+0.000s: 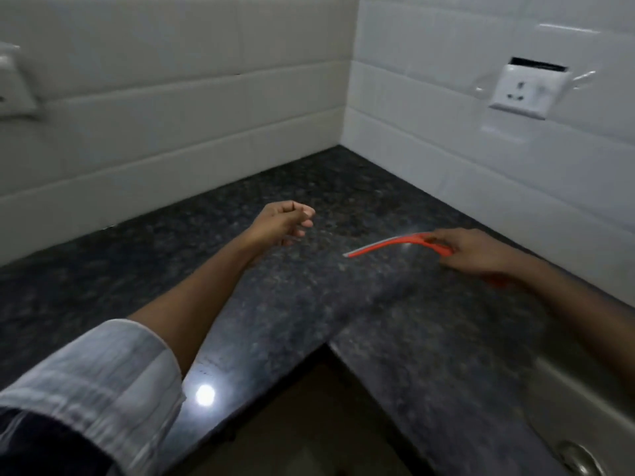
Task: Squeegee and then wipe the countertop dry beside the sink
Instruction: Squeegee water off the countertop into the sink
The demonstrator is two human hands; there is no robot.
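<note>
Fingers (443,241) of right hand (477,250) clamp squeegee (388,242) near counter (309,304) back corner, left hand (285,219) loosely curled, empty; squeegee step; next, blade flat toward sink (567,407).

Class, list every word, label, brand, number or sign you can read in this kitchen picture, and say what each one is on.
None can be read.
Wall socket: no legible marking.
Orange squeegee in the right hand: no visible print.
Switch plate at left: blurred, nothing legible.
</note>
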